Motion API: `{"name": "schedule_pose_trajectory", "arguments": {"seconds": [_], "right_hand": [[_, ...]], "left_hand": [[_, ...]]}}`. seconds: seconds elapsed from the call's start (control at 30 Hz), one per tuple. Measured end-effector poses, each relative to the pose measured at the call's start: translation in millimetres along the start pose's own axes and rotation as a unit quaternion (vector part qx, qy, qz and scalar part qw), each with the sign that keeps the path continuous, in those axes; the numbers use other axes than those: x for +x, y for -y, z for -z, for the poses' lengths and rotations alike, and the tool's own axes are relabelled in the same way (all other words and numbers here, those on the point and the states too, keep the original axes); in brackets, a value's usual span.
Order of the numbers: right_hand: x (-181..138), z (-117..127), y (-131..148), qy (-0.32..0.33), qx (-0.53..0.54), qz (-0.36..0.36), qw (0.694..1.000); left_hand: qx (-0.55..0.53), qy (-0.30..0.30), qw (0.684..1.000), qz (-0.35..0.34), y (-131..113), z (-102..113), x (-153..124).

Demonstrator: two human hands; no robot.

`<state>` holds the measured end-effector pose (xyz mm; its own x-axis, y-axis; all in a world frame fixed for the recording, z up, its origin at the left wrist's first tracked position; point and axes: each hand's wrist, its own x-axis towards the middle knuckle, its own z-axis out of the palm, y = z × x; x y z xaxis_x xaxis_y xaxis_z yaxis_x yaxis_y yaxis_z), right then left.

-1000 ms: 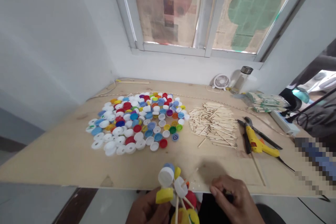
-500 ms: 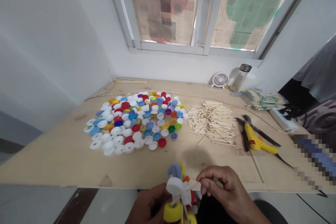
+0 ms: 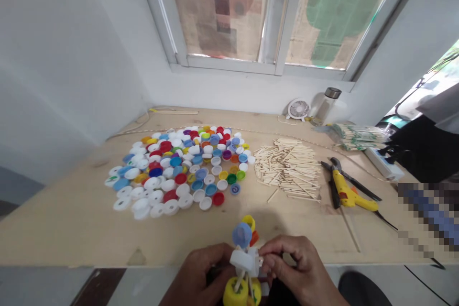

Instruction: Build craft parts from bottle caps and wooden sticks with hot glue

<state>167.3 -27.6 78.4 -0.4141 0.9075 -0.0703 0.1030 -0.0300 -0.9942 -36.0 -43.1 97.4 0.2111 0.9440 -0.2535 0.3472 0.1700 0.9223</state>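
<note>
A small model of bottle caps on wooden sticks point(image 3: 243, 258) is held at the near table edge: white, blue, yellow and orange caps on thin sticks. My left hand point(image 3: 201, 279) grips it from the left, fingers curled round its lower part. My right hand point(image 3: 297, 272) is closed in a pinch against the white cap on its right side. A wide spread of loose coloured and white bottle caps point(image 3: 179, 169) lies on the plywood table point(image 3: 71, 220) beyond. A pile of short wooden sticks point(image 3: 290, 167) lies to its right.
A yellow glue gun point(image 3: 349, 196) and black pliers point(image 3: 332, 184) lie right of the sticks. A small white fan point(image 3: 297, 109), a clear bottle point(image 3: 324, 105), a packet of sticks point(image 3: 358, 136) and a power strip point(image 3: 383, 165) stand along the back right, below the window.
My right hand has moved left from the table edge to the model and now pinches at its white cap. The model has been turned and lowered a little.
</note>
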Motion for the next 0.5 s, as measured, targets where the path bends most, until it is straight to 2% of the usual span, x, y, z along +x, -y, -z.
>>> {"name": "schedule_pose_trajectory", "arguments": {"seconds": [0.13, 0.27, 0.33, 0.5], "right_hand": [[1.2, 2.4, 3.7, 0.022, -0.116, 0.014, 0.993], [0.9, 4.8, 3.8, 0.024, -0.243, 0.072, 0.967], [0.1, 5.5, 2.4, 0.024, -0.264, 0.088, 0.96], [0.5, 6.7, 0.2, -0.03, -0.28, 0.076, 0.957]], "left_hand": [[0.043, -0.008, 0.999, -0.031, -0.8, 3.6, 4.0], [0.08, -0.015, 0.996, -0.04, 0.3, 5.5, 9.2], [0.1, -0.024, 0.994, -0.036, 2.0, 7.3, 11.5], [0.119, -0.041, 0.991, -0.045, 7.2, 13.8, 14.4]]}}
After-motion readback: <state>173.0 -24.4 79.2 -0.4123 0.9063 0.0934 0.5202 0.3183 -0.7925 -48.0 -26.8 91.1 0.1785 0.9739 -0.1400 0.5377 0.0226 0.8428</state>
